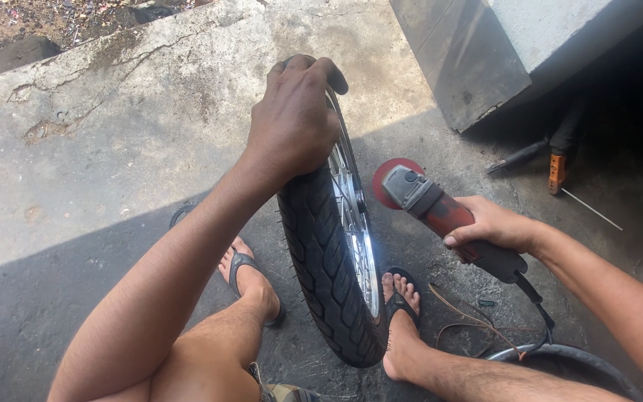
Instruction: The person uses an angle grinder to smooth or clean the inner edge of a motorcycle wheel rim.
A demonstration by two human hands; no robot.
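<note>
Cracked grey concrete floor [113,134], black treaded tyre on a shiny spoked rim [329,253] standing upright on it, black rubber tube [560,356], thin brown cord [463,316], grey concrete block [478,59]

Matt treaded rubber tyre [327,260], shiny metal rim [356,223], rough cracked concrete floor [113,134].

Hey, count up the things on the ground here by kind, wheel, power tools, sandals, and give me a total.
Spoked wheel with tyre: 1
Angle grinder: 1
Sandals: 2
Orange-handled tool: 1
Total: 5
</note>
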